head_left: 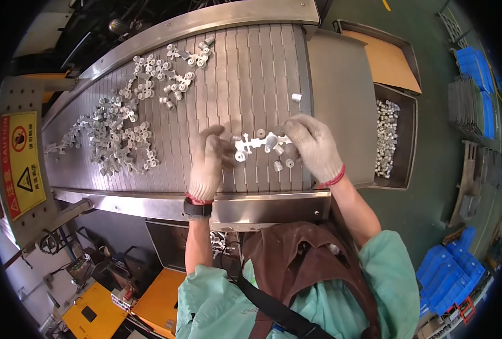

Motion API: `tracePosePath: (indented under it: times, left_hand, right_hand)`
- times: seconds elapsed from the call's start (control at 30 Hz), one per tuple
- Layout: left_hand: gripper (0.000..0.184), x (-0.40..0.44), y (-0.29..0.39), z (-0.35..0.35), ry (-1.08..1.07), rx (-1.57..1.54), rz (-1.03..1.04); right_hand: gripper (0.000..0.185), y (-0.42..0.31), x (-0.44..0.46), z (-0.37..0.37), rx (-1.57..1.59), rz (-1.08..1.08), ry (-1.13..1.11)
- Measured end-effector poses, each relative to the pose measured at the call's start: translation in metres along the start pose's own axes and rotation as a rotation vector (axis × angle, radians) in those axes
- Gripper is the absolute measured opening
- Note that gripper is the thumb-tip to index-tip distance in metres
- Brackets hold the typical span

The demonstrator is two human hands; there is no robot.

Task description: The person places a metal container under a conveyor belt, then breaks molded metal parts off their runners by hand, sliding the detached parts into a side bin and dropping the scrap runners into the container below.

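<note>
My right hand (314, 148), in a pale work glove with a red cuff, has its fingers closed at the right end of a branched metal casting (259, 143). Just left of the casting is my left hand (208, 161), also gloved, its fingers parted, partly blurred and holding nothing. Small metal cylinders, such as this one (278, 166), lie loose below the casting near my right fingers. Another loose cylinder (297, 98) rests farther up, by the belt's right edge. All of this is over a slatted metal conveyor belt (239, 73).
A heap of branched castings (115, 133) covers the belt's left part. Right of the belt is a flat metal plate (341, 107), then a bin (412, 144) holding many small cylinders. A metal rail (262, 208) runs along the near side. A yellow caution sign (24, 164) stands at left.
</note>
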State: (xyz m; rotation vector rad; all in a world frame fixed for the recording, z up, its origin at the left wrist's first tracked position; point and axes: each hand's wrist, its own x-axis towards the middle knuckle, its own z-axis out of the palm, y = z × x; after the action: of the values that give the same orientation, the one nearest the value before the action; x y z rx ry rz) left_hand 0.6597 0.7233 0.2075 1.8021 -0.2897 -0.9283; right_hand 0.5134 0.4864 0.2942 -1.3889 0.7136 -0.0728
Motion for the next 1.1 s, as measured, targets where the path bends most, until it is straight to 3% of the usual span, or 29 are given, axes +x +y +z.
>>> tracePosePath:
  times: [0.13, 0.33, 0.5, 0.63, 0.83, 0.9, 1.03, 1.07, 1.1]
  left_hand:
    - [0.062, -0.005, -0.016, 0.029, 0.003, -0.486, -0.101]
    - [0.042, -0.031, 0.043, 0.038, 0.062, -0.324, -0.117]
    - [0.041, -0.047, 0.036, 0.038, 0.026, -0.323, -0.105]
    - [0.039, -0.062, 0.035, 0.044, 0.059, -0.213, 0.075]
    - [0.048, -0.068, 0.038, 0.031, 0.054, -0.085, 0.151]
    - [0.054, -0.068, 0.029, 0.029, 0.065, -0.14, 0.16]
    - [0.039, -0.069, 0.006, 0.034, 0.29, -0.508, 0.101]
    - [0.025, -0.073, 0.005, 0.027, 0.383, -0.666, 0.062]
    - [0.025, -0.083, 0.005, 0.015, 0.44, -0.725, -0.05]
  right_hand:
    - [0.036, 0.027, -0.001, 0.024, -0.02, -0.251, 0.006]
    - [0.046, 0.025, 0.001, 0.019, 0.278, 0.218, -0.063]
    - [0.05, 0.022, -0.014, 0.024, 0.339, 0.324, -0.028]
    - [0.044, 0.047, -0.022, 0.024, 0.467, 0.432, -0.031]
    - [0.055, 0.036, -0.05, 0.037, 0.412, 0.264, 0.172]
    - [0.055, 0.045, -0.054, 0.037, 0.37, 0.157, 0.067]
    - [0.056, 0.06, -0.063, 0.058, 0.217, 0.021, -0.101]
    - [0.061, 0.087, -0.059, 0.063, 0.174, -0.033, -0.152]
    - [0.064, 0.102, -0.052, 0.066, 0.2, -0.022, -0.195]
